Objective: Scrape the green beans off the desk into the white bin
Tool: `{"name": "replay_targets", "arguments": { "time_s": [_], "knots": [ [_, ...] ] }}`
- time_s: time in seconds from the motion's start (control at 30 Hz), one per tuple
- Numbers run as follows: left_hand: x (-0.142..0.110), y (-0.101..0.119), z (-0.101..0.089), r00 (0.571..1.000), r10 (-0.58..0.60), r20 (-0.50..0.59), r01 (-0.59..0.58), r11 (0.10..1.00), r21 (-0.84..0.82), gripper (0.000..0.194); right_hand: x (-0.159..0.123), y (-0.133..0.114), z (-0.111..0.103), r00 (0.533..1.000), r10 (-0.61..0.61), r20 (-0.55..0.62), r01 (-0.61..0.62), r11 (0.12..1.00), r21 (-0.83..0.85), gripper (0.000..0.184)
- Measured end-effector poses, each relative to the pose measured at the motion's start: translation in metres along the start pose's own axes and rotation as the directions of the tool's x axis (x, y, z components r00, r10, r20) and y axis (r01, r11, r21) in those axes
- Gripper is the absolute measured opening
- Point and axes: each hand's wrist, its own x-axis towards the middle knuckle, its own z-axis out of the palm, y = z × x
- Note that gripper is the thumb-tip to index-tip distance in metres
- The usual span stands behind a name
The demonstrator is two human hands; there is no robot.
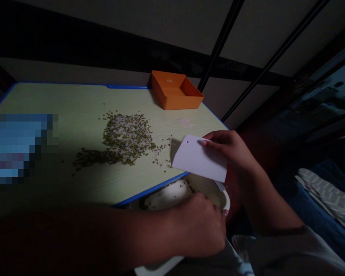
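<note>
My right hand (225, 147) pinches a white plastic scraper (199, 157) with a small hole near one corner. The scraper is tilted over the table's blue front edge. Below it, a white bowl (172, 195) with some dark grains inside sits partly under the edge. My left hand (204, 226) reaches across the bowl, its fingers curled at the right rim; the forearm hides much of the bowl. On the table (74, 99) lies a spread pile of green beans mixed with white grains (128, 136). Several stray beans lie between the pile and the scraper.
An orange open box (182, 97) stands at the table's back right corner. In front of it is a small patch of white grains (184, 122). A blurred blue object (15, 147) is at the left. Folded fabric (327, 191) lies at right.
</note>
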Motion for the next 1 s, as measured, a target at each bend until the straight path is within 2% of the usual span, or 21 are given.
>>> {"name": "replay_targets", "arguments": {
  "time_s": [0.4,0.67,1.0],
  "knots": [
    [0.000,-0.001,0.001,1.000,-0.002,-0.009,0.002,1.000,-0.003,0.023,0.003,0.000,0.006,0.998,0.004,0.066,-0.008,0.997,0.074,0.030],
    [0.000,0.000,0.002,1.000,-0.009,-0.009,0.009,1.000,0.002,0.023,-0.003,-0.001,-0.001,0.999,-0.006,0.034,0.006,1.000,0.006,0.029],
    [-0.001,0.002,0.000,0.999,-0.029,-0.021,0.029,1.000,0.009,0.024,-0.016,0.000,0.012,0.998,-0.060,0.011,0.060,0.998,0.019,0.025]
  ]
}}
